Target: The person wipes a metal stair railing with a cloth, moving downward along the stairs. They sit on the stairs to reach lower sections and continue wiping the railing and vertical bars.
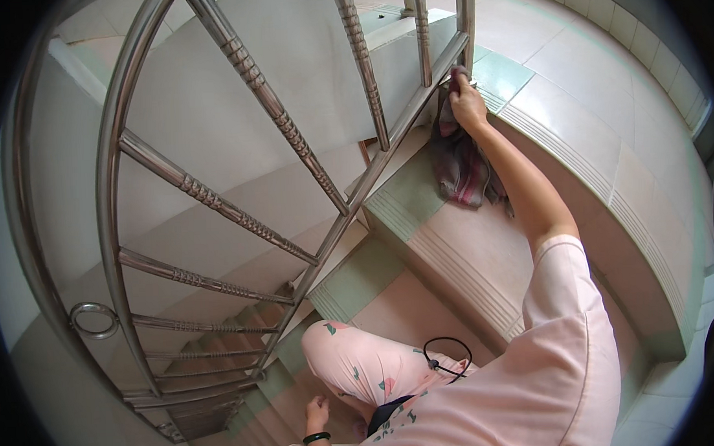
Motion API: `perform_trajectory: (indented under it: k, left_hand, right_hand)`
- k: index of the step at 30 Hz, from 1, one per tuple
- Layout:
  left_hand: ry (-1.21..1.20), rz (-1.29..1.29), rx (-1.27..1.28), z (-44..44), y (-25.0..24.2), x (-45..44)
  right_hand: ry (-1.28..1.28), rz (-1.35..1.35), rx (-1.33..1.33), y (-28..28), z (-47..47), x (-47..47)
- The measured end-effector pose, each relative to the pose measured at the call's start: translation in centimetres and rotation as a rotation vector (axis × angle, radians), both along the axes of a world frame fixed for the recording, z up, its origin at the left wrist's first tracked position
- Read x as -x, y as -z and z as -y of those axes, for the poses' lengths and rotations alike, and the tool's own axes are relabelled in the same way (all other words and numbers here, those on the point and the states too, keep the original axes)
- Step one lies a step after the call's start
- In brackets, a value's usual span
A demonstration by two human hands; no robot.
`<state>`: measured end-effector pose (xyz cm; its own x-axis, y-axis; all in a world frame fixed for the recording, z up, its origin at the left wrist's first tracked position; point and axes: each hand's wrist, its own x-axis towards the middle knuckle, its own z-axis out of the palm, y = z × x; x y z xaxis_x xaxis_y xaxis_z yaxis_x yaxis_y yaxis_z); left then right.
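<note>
My right hand (468, 104) is closed on a striped grey and red cloth (462, 166) near the foot of the railing's end post (465, 24). The cloth hangs down from it onto the upper stair tread. Low in the view, my left hand (317, 410) is loosely curled beside my bent knee, with a dark bangle on the wrist; nothing shows in it. A sloping metal bottom rail (359, 193) runs from the end post down past the steps.
Tiled steps (389, 292) with green edges and grooved nosings descend to the lower left. A tiled landing (588, 91) lies at the upper right. Ridged metal balusters (270, 105) and a curved handrail (30, 234) stand on the left. A black cord loop (448, 356) lies by my leg.
</note>
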<state>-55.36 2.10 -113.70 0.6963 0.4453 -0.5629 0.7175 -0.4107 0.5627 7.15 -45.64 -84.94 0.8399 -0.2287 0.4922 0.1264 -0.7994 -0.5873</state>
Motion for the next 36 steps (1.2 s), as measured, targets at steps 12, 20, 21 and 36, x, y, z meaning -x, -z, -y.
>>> perform_trajectory:
  k: [12,20,21,36]
  left_hand:
    - [-0.032,-0.032,0.056,0.3,-1.1,-0.2]
    - [-0.120,-0.026,0.029,1.0,-2.0,1.0]
    - [-0.138,-0.050,0.041,1.0,-1.9,1.1]
    - [-0.148,0.078,0.122,-0.3,-1.5,-0.7]
  right_hand:
    - [0.024,-0.547,0.436,-2.7,-1.0,-7.3]
    - [0.054,-0.392,0.438,-2.0,-1.6,-6.1]
    - [0.059,-0.397,0.431,-2.0,-1.7,-5.8]
    - [-0.365,0.365,-0.513,1.8,-0.1,1.4]
